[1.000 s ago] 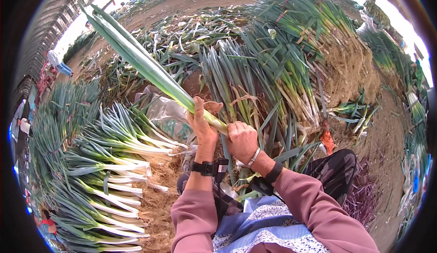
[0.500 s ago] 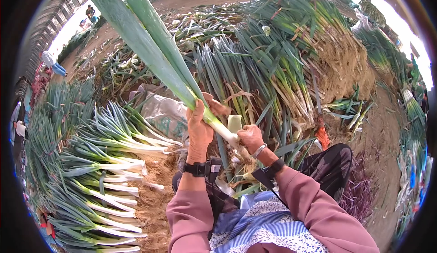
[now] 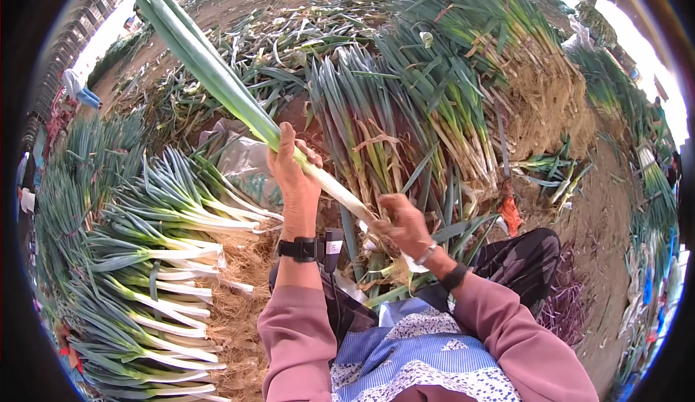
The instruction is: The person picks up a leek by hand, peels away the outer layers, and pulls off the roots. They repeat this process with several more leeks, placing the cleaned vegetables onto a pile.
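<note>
My left hand (image 3: 295, 169) is wrapped round the pale shaft of a long green onion (image 3: 217, 76). The stalk slants, with its green leaves up to the far left and its root end down toward my lap. Beside that root end is my right hand (image 3: 407, 225), its fingers bent and smeared by motion, so I cannot make out a grip. A pale peeled scrap (image 3: 416, 263) shows just below this hand. To my left lies a row of cleaned green onions (image 3: 174, 322), white shafts and brown roots pointing toward me.
Uncleaned green onions (image 3: 362, 112) lean in a heap ahead, with a rooty bundle (image 3: 539, 91) at the far right. Loose leaf trimmings (image 3: 253, 54) cover the ground beyond. A blade with an orange-wrapped handle (image 3: 510, 216) stands near my right knee. A pale plastic sheet (image 3: 246, 163) lies left of centre.
The wide outer leaf at the upper left no longer stands apart from the stalk. My left hand has shifted slightly left; my right hand has moved a little right, off its earlier pinch near the shaft.
</note>
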Available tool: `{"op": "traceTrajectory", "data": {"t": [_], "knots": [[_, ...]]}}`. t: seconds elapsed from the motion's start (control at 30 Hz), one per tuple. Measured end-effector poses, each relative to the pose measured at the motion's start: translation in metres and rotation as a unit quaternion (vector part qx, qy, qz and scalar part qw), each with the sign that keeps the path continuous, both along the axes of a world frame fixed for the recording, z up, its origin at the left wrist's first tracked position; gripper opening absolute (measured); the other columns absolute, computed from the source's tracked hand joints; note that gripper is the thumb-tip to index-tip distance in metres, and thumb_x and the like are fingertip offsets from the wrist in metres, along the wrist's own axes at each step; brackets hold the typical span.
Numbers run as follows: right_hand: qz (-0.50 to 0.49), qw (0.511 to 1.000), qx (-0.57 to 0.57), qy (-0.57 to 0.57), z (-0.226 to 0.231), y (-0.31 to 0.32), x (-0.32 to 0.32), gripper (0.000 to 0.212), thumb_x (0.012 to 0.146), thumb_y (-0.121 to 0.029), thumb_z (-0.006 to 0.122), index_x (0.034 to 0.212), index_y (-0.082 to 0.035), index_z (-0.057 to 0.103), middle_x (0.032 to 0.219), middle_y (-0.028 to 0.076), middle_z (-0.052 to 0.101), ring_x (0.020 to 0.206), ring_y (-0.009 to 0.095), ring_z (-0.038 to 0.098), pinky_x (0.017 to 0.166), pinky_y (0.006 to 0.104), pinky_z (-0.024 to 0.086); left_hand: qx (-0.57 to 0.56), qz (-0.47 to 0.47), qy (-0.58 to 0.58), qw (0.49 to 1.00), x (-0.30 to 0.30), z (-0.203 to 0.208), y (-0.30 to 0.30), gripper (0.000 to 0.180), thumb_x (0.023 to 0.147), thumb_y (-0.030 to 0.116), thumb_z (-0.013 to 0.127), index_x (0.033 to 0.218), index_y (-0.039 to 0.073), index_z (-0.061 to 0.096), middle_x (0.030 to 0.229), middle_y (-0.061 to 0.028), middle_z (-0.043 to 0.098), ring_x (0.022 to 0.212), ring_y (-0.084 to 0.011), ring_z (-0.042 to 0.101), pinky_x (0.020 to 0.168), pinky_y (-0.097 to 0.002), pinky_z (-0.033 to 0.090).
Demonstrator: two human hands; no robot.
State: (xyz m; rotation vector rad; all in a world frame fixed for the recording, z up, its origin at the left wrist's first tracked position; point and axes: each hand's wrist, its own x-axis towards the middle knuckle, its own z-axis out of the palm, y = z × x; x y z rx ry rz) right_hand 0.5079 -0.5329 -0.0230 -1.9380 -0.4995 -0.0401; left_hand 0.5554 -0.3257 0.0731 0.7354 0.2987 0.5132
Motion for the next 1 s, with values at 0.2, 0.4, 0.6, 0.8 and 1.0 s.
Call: {"op": "traceTrajectory", "data": {"t": [0.2,0.4,0.6,0.8,1.0], "knots": [[-0.029,0.989,-0.049,-0.134,0.020,0.040,0.012,0.031,0.066,-0.004,0.070,0.088,-0.005,0.048,0.085,0.014,0.049,0.083,0.035,0.051,0.072,0.0416,0.043,-0.024,0.047,0.035,0.998,0.002,-0.004,-0.013,0.040,0.079,0.037,0.072,0.091,0.012,0.043,0.061,0.0010,0.042,0.043,-0.0120,0.044,0.039,-0.0280,0.034],[-0.021,0.974,-0.100,-0.201,0.016,0.042,0.007,0.021,0.069,-0.002,0.065,0.081,-0.005,0.047,0.078,0.013,0.047,0.074,0.034,0.052,0.063,0.0423,0.044,-0.035,0.083,0.040,0.995,0.004,-0.005,-0.011,0.039,0.079,0.038,0.071,0.091,0.013,0.044,0.061,0.0014,0.040,0.041,-0.0111,0.043,0.038,-0.0278,0.035],[-0.044,0.939,-0.244,-0.240,-0.033,-0.034,-0.002,0.011,0.075,-0.009,0.062,0.077,-0.008,0.052,0.070,0.009,0.047,0.064,0.028,0.053,0.054,0.0383,0.045,0.011,0.127,0.054,0.990,-0.009,-0.001,0.017,0.042,0.077,0.044,0.071,0.080,0.011,0.044,0.063,-0.0008,0.041,0.048,-0.0125,0.041,0.044,-0.0298,0.038],[-0.131,0.877,-0.461,0.024,-0.086,-0.152,0.003,0.030,0.074,-0.024,0.066,0.096,-0.005,0.058,0.086,0.016,0.057,0.083,0.034,0.058,0.074,0.0417,0.048,-0.011,0.088,0.012,0.996,-0.018,0.012,0.042,0.038,0.083,0.043,0.064,0.081,0.010,0.047,0.057,0.0014,0.043,0.046,-0.0107,0.042,0.043,-0.0284,0.034],[-0.016,0.977,-0.195,-0.089,0.008,0.002,0.002,0.026,0.074,-0.016,0.068,0.095,-0.003,0.061,0.088,0.014,0.059,0.079,0.031,0.059,0.067,0.0374,0.049,-0.026,0.149,0.056,0.987,-0.012,0.002,0.036,0.040,0.082,0.045,0.066,0.079,0.011,0.045,0.058,0.0013,0.040,0.047,-0.0123,0.041,0.045,-0.0307,0.035]]}}
